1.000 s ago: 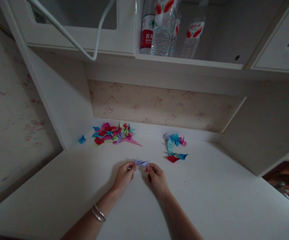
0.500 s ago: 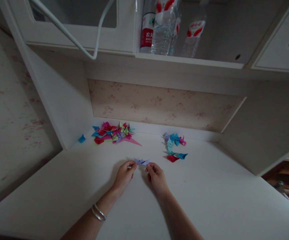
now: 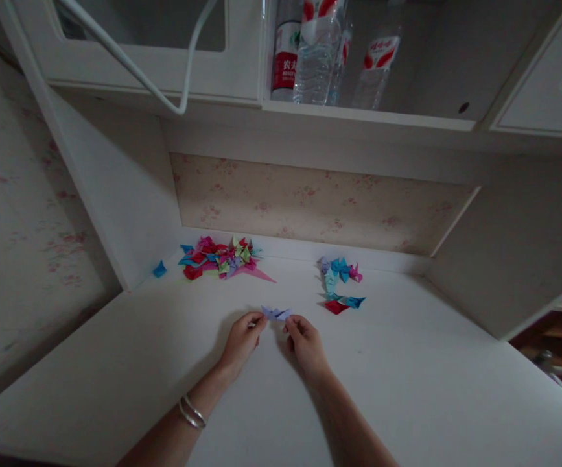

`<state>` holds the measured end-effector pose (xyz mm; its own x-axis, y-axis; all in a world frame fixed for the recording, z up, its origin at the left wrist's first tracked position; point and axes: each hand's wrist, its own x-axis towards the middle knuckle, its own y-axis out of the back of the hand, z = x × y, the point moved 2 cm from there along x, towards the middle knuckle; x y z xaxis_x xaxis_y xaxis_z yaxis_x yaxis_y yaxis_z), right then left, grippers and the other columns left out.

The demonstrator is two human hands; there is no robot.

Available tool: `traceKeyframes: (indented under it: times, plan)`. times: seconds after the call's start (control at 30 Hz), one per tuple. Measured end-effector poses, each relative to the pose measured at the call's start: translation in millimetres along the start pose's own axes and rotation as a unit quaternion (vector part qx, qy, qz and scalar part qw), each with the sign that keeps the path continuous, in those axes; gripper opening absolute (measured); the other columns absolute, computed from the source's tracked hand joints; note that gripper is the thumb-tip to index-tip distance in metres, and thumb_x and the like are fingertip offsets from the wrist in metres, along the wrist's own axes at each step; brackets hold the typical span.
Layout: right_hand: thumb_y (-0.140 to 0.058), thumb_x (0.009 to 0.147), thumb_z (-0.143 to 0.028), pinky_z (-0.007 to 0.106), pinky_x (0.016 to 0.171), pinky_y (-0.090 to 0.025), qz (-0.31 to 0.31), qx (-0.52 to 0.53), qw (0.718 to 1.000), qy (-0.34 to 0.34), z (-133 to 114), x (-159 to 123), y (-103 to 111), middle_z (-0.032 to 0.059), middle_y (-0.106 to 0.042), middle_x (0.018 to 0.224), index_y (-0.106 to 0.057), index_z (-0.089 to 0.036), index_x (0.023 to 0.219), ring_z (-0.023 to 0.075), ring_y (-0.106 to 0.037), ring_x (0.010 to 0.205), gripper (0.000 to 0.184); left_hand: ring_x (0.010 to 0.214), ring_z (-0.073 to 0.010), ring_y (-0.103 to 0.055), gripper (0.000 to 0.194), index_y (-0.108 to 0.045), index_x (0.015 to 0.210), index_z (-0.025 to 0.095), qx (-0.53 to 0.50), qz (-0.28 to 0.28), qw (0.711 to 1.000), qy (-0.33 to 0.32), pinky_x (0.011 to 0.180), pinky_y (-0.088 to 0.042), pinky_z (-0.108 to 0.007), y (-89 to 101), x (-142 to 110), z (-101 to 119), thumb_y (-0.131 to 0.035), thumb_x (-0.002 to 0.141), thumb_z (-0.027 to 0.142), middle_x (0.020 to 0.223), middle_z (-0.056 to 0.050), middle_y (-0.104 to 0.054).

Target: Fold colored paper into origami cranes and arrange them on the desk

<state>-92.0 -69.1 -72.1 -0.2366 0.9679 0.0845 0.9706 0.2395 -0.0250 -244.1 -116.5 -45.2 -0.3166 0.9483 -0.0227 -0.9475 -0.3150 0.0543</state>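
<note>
A small lavender folded paper piece [image 3: 275,314], pointed at its ends, is held between my two hands just above the white desk. Its left end is pinched between thumb and fingers of my left hand [image 3: 242,340]. On the opposite end, my right hand [image 3: 306,344] is closed in a similar pinch. Beyond my hands to the left lies a heap of colourful folded papers [image 3: 222,257] in red, pink, blue, green and purple. A smaller group of folded papers [image 3: 339,270], blue, teal, red, purple and pink, lies to the right.
A single blue folded paper [image 3: 159,269] sits by the left side panel. The white desk [image 3: 407,389] spreads around my arms. Overhead, a shelf holds plastic bottles [image 3: 317,65] and a red-labelled container [image 3: 286,61]. A white cable or tube [image 3: 164,97] hangs at upper left.
</note>
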Motion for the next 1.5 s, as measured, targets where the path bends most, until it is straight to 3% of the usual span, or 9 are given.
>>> traceKeyframes:
  times: [0.53, 0.67, 0.8, 1.0, 1.13, 1.23, 1.3, 1.37, 1.5]
  plan:
    - [-0.059, 0.078, -0.054, 0.02, 0.036, -0.022, 0.007, 0.036, 0.999, -0.016, -3, -1, -2, -0.0076, -0.044, 0.05, -0.055, -0.018, 0.076, 0.0061, -0.035, 0.037, 0.037, 0.04, -0.0067, -0.036, 0.043, -0.066, 0.094, 0.013, 0.016, -0.014, 1.0, -0.003, 0.04, -0.026, -0.02, 0.7, 2, -2, -0.061, 0.074, 0.051, 0.05, 0.005, -0.051]
    - [-0.057, 0.08, -0.051, 0.019, 0.037, -0.023, 0.004, 0.027, 1.0, -0.011, -6, -1, -3, -0.0082, -0.043, 0.049, -0.054, -0.018, 0.076, 0.0064, -0.037, 0.037, 0.033, 0.041, -0.0056, -0.042, 0.041, -0.061, 0.102, 0.015, 0.038, -0.007, 0.999, -0.027, 0.035, -0.028, -0.018, 3.2, 3, -4, -0.057, 0.078, 0.049, 0.074, 0.0, -0.061]
    - [-0.056, 0.081, -0.049, 0.02, 0.037, -0.026, -0.008, 0.032, 0.999, -0.006, -7, -2, -3, -0.007, -0.047, 0.053, -0.054, -0.018, 0.076, 0.0064, -0.039, 0.038, 0.031, 0.043, -0.0053, -0.049, 0.046, -0.051, 0.12, 0.021, 0.095, 0.005, 0.99, -0.1, 0.034, -0.034, -0.018, 6.4, 5, -7, -0.055, 0.081, 0.044, 0.098, -0.002, -0.061]
    - [-0.056, 0.081, -0.047, 0.019, 0.038, -0.03, -0.012, 0.031, 0.999, -0.002, -5, -1, -1, -0.0027, -0.057, 0.067, -0.057, -0.018, 0.082, 0.0059, -0.044, 0.041, 0.029, 0.05, -0.0091, -0.057, 0.031, -0.062, 0.097, 0.018, 0.225, 0.006, 0.96, -0.163, 0.04, -0.043, -0.019, 10.4, 7, -10, -0.047, 0.086, 0.044, 0.094, -0.005, -0.065]
    - [-0.055, 0.08, -0.052, 0.019, 0.036, -0.028, 0.012, 0.062, 0.998, -0.001, -5, -1, -1, -0.0028, -0.056, 0.067, -0.054, -0.019, 0.08, 0.0054, -0.042, 0.039, 0.033, 0.055, -0.012, -0.061, 0.031, -0.064, 0.092, 0.02, 0.241, 0.025, 0.952, -0.186, 0.044, -0.047, -0.021, 18.5, 13, -6, -0.05, 0.084, 0.046, 0.097, -0.005, -0.066]
    - [-0.054, 0.08, -0.054, 0.018, 0.034, -0.027, 0.027, 0.091, 0.995, -0.01, -6, 0, -2, -0.0037, -0.054, 0.065, -0.052, -0.019, 0.08, 0.0049, -0.039, 0.036, 0.035, 0.058, -0.0136, -0.062, 0.03, -0.067, 0.088, 0.021, 0.238, 0.046, 0.949, -0.202, 0.051, -0.05, -0.023, 17.8, 23, 10, -0.053, 0.082, 0.046, 0.098, -0.004, -0.066]
    - [-0.052, 0.082, -0.053, 0.018, 0.034, -0.027, 0.019, 0.088, 0.996, -0.013, -5, 0, -3, -0.0037, -0.054, 0.064, -0.052, -0.019, 0.082, 0.0049, -0.038, 0.036, 0.033, 0.064, -0.0155, -0.063, 0.026, -0.069, 0.086, 0.022, 0.232, 0.045, 0.948, -0.213, 0.06, -0.052, -0.025, 6.3, 29, 29, -0.056, 0.08, 0.044, 0.095, -0.004, -0.068]
    - [-0.051, 0.083, -0.048, 0.018, 0.036, -0.029, 0.011, 0.059, 0.998, -0.004, -3, 1, -4, -0.003, -0.056, 0.063, -0.054, -0.019, 0.082, 0.0063, -0.041, 0.039, 0.029, 0.078, -0.0188, -0.065, 0.02, -0.071, 0.083, 0.023, 0.226, 0.021, 0.942, -0.245, 0.073, -0.052, -0.027, -17.4, 32, 51, -0.058, 0.08, 0.039, 0.092, -0.004, -0.069]
    - [-0.052, 0.082, -0.034, 0.024, 0.055, -0.044, 0.004, -0.046, 0.997, 0.06, 2, 3, -2, 0.0026, -0.063, 0.071, -0.06, -0.019, 0.08, 0.0149, -0.056, 0.061, 0.017, 0.088, -0.0201, -0.064, 0.018, -0.074, 0.085, 0.026, 0.257, -0.08, 0.918, -0.291, 0.084, -0.046, -0.028, -91.5, 30, 84, -0.057, 0.081, 0.026, 0.093, -0.004, -0.072]
